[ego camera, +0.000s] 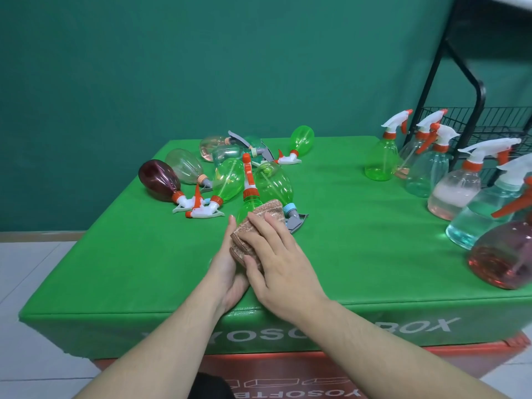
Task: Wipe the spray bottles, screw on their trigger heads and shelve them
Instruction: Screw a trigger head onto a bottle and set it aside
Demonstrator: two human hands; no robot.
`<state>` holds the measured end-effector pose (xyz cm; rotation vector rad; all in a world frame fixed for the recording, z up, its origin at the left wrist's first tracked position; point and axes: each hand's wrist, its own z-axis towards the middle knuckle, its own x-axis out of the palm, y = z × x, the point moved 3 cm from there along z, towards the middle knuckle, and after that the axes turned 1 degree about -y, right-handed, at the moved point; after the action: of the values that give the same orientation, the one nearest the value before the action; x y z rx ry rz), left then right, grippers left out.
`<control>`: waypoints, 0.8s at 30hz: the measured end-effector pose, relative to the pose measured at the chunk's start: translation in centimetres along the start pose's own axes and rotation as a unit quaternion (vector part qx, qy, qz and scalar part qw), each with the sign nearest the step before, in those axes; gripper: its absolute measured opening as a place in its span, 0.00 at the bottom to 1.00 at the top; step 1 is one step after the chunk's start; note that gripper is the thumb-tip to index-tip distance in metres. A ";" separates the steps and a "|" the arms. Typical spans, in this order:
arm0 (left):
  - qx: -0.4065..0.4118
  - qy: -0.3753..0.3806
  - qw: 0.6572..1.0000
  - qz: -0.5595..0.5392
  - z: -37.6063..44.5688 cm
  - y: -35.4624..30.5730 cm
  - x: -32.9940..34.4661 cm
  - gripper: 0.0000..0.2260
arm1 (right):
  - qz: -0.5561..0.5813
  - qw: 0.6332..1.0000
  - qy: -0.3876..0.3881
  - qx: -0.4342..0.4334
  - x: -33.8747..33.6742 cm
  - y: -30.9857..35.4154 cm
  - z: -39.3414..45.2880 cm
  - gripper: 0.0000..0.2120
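A green spray bottle with an orange-and-white trigger head lies pointing away from me at the table's middle. My left hand cradles its lower body from underneath. My right hand presses a brown speckled cloth over the bottle, which is mostly hidden. Behind it lies a heap of several bottles on their sides, among them a dark red one and green ones. Several upright bottles with trigger heads stand at the right, including a green one and a pink one.
The table is covered by a green cloth with white lettering on its front edge. A black wire shelf rack stands at the far right behind the upright bottles. A red box sits under the table.
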<state>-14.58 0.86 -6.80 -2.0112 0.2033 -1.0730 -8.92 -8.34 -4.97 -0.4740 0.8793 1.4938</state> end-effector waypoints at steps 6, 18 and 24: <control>0.027 0.012 0.999 0.014 -0.1 -0.2 0.3 0.23 | 0.048 0.995 0.056 0.065 0.0 -0.4 1.6 0.31; 0.027 0.025 0.999 0.001 -0.2 -0.4 0.4 0.22 | 0.078 0.982 0.082 0.153 -0.4 -0.3 5.9 0.25; 0.027 0.012 1.000 -0.011 0.0 -0.4 0.1 0.20 | 0.059 0.996 0.034 0.060 0.3 0.1 3.9 0.22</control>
<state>-14.58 1.09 -6.42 -1.9576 0.1641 -1.1054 -8.28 -5.21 -2.77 -0.3919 1.0607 1.5288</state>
